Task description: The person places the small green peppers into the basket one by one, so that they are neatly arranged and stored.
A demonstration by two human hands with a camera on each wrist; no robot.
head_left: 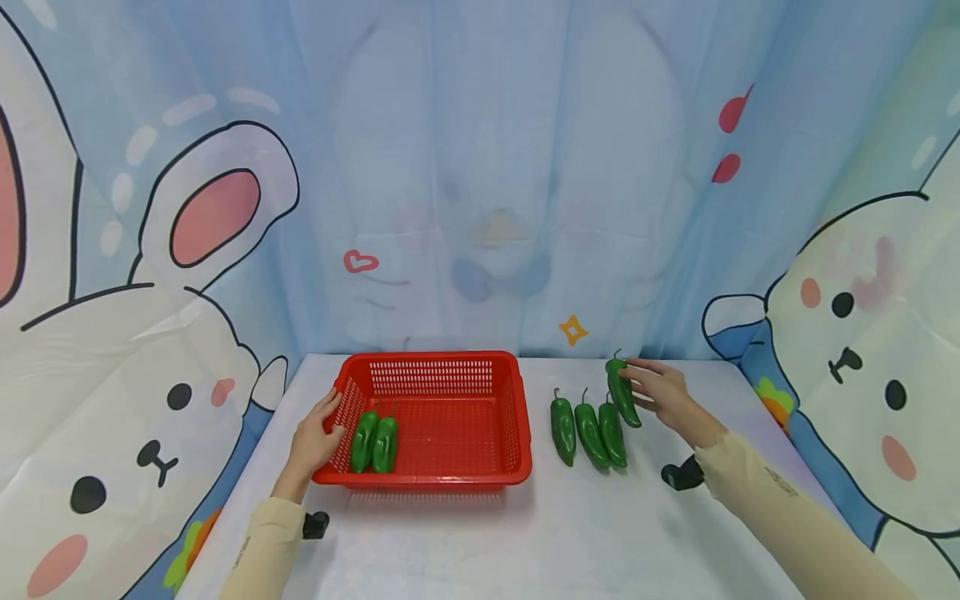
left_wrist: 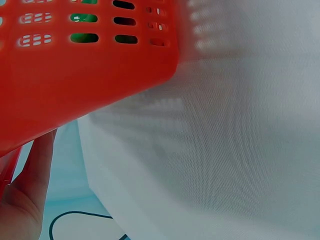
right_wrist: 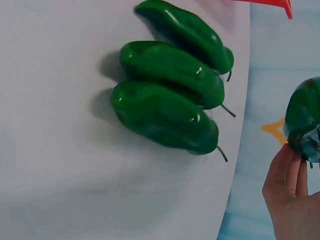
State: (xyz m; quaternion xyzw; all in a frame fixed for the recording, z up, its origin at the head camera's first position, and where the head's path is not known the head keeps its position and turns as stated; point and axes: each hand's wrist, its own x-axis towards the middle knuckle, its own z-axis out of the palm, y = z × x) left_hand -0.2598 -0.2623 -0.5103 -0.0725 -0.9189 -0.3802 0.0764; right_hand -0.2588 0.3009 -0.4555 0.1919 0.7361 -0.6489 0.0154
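Note:
My left hand (head_left: pixel 313 442) grips the left rim of a red plastic basket (head_left: pixel 431 481) with slotted walls. Inside the basket, against its left side, two green peppers (head_left: pixel 385 446) lie side by side. To the right, my right hand (head_left: pixel 663 393) pinches another green pepper (head_left: pixel 621 390) with its stem pointing up; in the right wrist view this pepper is raised off the table and partly cut off by the frame edge. Three more green peppers (right_wrist: pixel 165 117) lie in a row on the table, between the basket and the right hand.
A white-covered table (head_left: pixel 600 533) carries everything. Behind it hangs a light blue curtain (head_left: pixel 487 167) printed with cartoon rabbits, close to the table's far edge. The basket's far right corner stands near the row of peppers.

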